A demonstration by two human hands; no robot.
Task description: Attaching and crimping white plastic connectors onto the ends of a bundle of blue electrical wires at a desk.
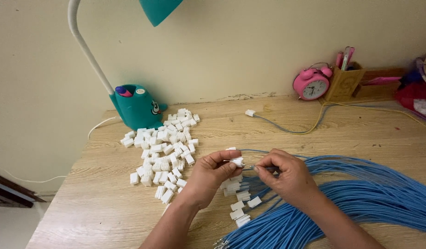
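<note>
My left hand (pixel 212 175) pinches a small white plastic connector (pixel 237 161) between thumb and fingers. My right hand (pixel 289 175) is just to its right, pinching the metal tip of a blue wire (pixel 261 168) that points at the connector. Below the hands lie several white connectors fitted on wires (pixel 240 210). A thick bundle of blue wires (pixel 360 198) fans out to the right under my right forearm. A heap of loose white connectors (pixel 164 152) lies on the wooden table (pixel 93 203) to the left of my left hand.
A teal desk lamp (pixel 138 107) stands at the back left by the wall. A finished blue-and-yellow lead with a connector (pixel 250 113) lies at the back. A pink alarm clock (pixel 311 85), a wooden pen holder (pixel 345 82) and red items (pixel 416 97) stand at the back right.
</note>
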